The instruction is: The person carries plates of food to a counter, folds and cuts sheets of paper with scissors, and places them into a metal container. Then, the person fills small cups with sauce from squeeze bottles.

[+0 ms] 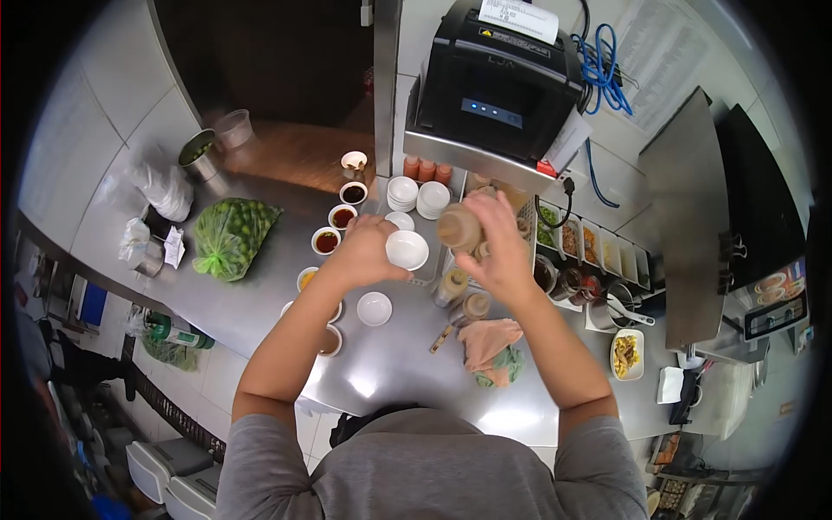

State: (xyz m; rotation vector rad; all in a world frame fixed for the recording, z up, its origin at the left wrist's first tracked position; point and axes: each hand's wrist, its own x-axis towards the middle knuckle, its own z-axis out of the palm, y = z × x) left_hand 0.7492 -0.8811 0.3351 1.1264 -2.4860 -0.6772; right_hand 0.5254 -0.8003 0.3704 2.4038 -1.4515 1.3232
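Over the steel counter, my left hand [366,251] grips a small white bowl [407,250] by its side. My right hand [503,243] is wrapped round a cloudy plastic squeeze bottle [459,227], apart from the bowl and a little to its right. Below my left hand lies another white bowl [374,308]. Stacks of small white bowls [432,199] stand just beyond it. Two more squeeze bottles [451,286] sit below my right hand, near a crumpled pink and green cloth [491,351]. Left of my left hand, a row of small bowls holds dark sauce [326,242].
A green bag of limes [234,236] lies on the left. A black receipt printer [496,74] sits on a shelf ahead. Food trays [589,243], a pot with a white spoon [617,308] and a dish of food [626,355] are on the right.
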